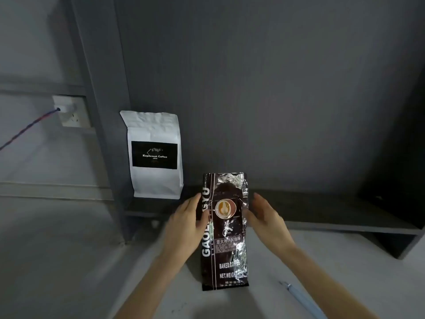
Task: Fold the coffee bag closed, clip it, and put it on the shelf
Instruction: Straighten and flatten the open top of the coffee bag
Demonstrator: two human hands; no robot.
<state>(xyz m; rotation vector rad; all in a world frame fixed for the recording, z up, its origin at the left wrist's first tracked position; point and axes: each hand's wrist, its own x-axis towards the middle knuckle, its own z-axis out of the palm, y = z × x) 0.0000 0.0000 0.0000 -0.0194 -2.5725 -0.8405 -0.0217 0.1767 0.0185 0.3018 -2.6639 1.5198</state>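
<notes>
Dark foil coffee bag (224, 231) stands upright on the pale counter (69, 261), its base near the front edge, its top rising in front of the dark shelf (322, 210). Print on the bag reads "BAKED.COFFEE" and "NET.WEIGHT"; a cup picture sits on its upper half. The bag's top is flat and unfolded, foil creased along the right side.

Left hand (187, 221) is against the bag's left edge at upper-mid height, fingers extended and loosely spread, thumb across the front face; contact looks light, not a firm clench. Right hand (264, 217) is at the bag's right edge at the same height, palm turned toward the bag, fingers extended and relaxed; whether it touches the foil I cannot tell.

White coffee bag (155, 155) with a black label stands on the shelf's left end, leaning against the back panel, just left of the dark bag's top.

A pale blue clip-like object (301, 298), blurred, lies on the counter at the right front, well apart from the bag.

Wall socket (71, 111) with a plugged cable (27, 127) sits on the wall at left.
</notes>
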